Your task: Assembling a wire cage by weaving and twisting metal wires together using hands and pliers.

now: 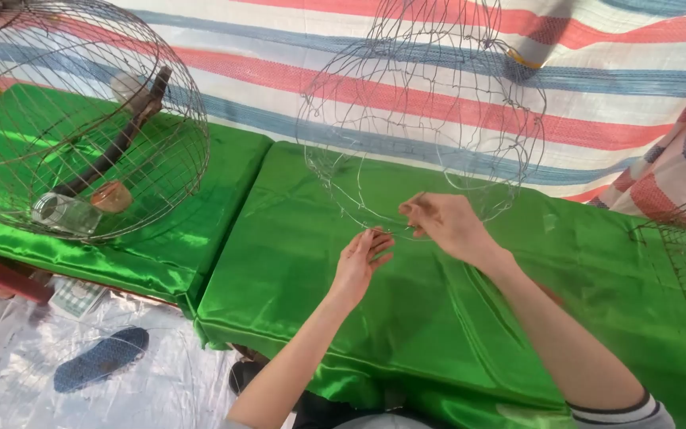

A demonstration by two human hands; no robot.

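Pinching thin wire at the lower rim of the unfinished wire cage (pixel 422 119), the right hand (pixel 446 226) is closing thumb and forefinger on a strand, while the left hand (pixel 359 258) is touching the same rim just beside it with its fingertips curled; whether those fingers are actually clamping a wire I cannot tell. Beneath both hands, the green satin cloth (pixel 406 318) is covering the table, and the cage is resting on it, rising up and away from the grip. Behind the cage, a striped tarp (pixel 597 71) of red, blue and white is hanging. Well to the left of the grip, a finished round cage (pixel 81 119) is sitting on a second green-covered table, holding a dark perch (pixel 121 143) and small cups (pixel 81 208). Lower left of the hands, a dark sandal (pixel 101 359) is lying on clear plastic sheeting (pixel 17 365).
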